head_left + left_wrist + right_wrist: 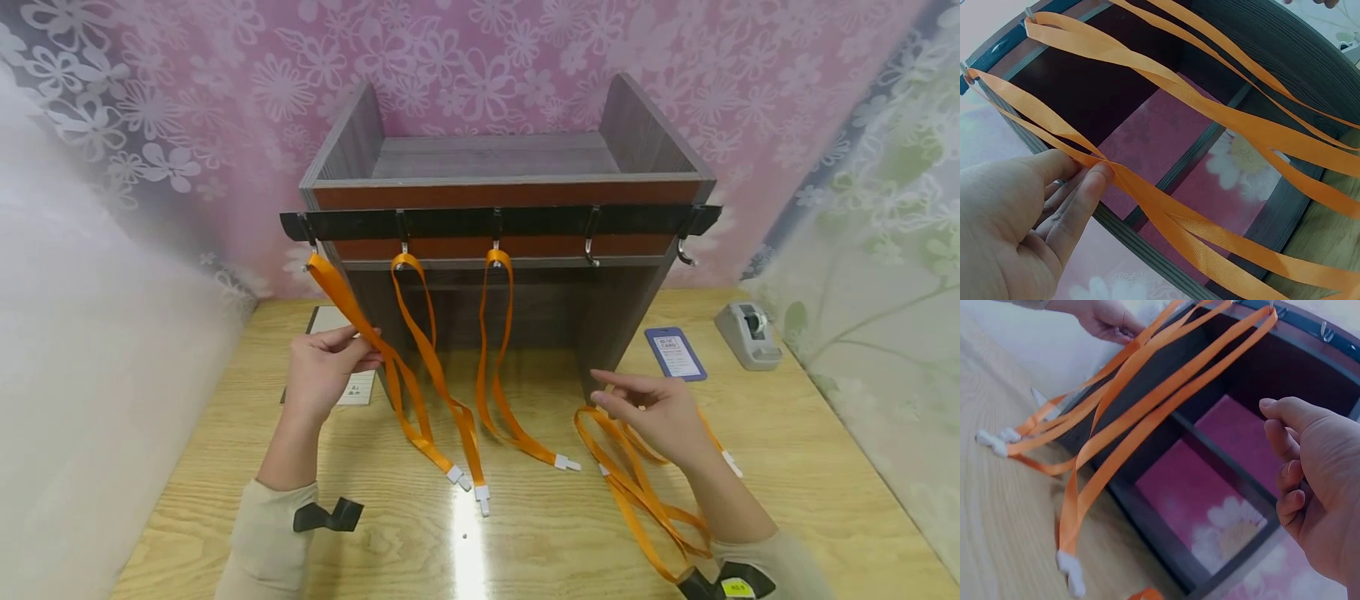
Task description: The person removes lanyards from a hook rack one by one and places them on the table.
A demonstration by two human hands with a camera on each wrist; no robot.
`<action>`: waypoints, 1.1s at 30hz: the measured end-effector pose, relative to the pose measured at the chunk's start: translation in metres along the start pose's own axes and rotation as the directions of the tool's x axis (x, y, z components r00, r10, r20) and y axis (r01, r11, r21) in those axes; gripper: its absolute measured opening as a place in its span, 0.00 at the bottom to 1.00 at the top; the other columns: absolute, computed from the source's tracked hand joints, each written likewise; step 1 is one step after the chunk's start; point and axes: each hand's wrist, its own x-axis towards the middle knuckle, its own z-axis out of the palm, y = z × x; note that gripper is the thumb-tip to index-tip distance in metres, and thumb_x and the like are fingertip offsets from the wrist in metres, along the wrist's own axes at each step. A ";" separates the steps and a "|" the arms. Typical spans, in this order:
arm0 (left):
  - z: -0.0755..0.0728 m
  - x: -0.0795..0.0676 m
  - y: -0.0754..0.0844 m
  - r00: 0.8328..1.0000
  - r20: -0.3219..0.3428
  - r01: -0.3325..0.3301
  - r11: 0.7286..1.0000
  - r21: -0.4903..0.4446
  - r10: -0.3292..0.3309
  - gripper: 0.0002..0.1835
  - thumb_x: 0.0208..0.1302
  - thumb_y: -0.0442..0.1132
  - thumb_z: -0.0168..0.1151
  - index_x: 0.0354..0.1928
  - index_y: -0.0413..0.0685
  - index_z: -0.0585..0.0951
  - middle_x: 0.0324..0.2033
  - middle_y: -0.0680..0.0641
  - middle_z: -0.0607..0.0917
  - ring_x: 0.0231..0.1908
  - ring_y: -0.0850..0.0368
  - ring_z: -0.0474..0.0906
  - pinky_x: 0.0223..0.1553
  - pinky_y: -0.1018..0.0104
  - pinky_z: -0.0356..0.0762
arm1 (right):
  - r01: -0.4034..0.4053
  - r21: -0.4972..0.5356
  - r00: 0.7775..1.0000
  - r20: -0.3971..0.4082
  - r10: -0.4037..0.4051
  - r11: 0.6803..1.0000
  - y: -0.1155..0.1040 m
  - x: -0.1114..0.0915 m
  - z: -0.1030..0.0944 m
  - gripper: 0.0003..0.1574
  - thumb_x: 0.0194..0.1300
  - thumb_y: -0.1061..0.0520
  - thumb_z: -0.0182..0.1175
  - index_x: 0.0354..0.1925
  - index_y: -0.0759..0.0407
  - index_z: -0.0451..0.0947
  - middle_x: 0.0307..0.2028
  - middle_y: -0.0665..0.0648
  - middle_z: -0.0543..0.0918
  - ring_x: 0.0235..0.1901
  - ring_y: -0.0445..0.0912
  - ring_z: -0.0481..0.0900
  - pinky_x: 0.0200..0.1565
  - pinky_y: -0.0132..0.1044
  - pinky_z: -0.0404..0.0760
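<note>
Three orange lanyards hang from the hooks at the left and middle of a black hook rail [450, 222]. My left hand [326, 360] pinches the leftmost lanyard [339, 292] below its hook between thumb and fingers; the left wrist view shows the strap [1147, 197] squeezed together at the fingertips. Beside it hang the second lanyard [437, 367] and the third lanyard [483, 342], their white clips near the tabletop. My right hand [663, 408] holds nothing, fingers loosely bent, above a tangle of orange lanyards [637, 496] on the table. Two hooks at the right carry nothing.
The rail crosses the front of a grey wooden shelf unit [630, 317]. On the table [202, 500], a blue card holder [677, 354] and a grey tape dispenser [750, 335] lie at the right. Paper [358, 388] is partly hidden behind the left hand.
</note>
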 end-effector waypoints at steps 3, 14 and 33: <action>-0.001 0.000 0.000 1.000 -0.003 -0.002 1.000 0.001 0.002 0.19 0.68 0.37 0.65 0.54 0.29 0.82 0.27 0.59 0.90 0.28 0.62 0.88 0.37 0.66 0.90 | 0.009 0.038 1.000 0.000 -0.009 0.999 -0.007 0.007 0.004 0.17 0.62 0.65 0.68 0.51 0.62 0.86 0.23 0.48 0.87 0.19 0.37 0.76 0.14 0.34 0.67; 0.000 -0.001 0.001 1.000 -0.001 0.003 1.000 0.010 -0.003 0.19 0.68 0.37 0.64 0.54 0.30 0.82 0.26 0.60 0.90 0.28 0.62 0.88 0.37 0.67 0.90 | -0.038 0.141 0.999 0.027 0.035 0.989 -0.026 0.034 0.028 0.18 0.64 0.60 0.69 0.53 0.58 0.86 0.24 0.45 0.83 0.16 0.39 0.67 0.13 0.33 0.65; -0.001 0.001 -0.004 1.000 -0.006 0.001 1.000 0.021 -0.001 0.18 0.68 0.38 0.65 0.54 0.31 0.83 0.28 0.58 0.90 0.28 0.61 0.89 0.38 0.65 0.90 | -0.005 0.226 0.991 0.134 -0.026 0.974 -0.053 0.075 0.071 0.21 0.63 0.57 0.70 0.53 0.62 0.85 0.29 0.48 0.90 0.30 0.43 0.87 0.30 0.28 0.83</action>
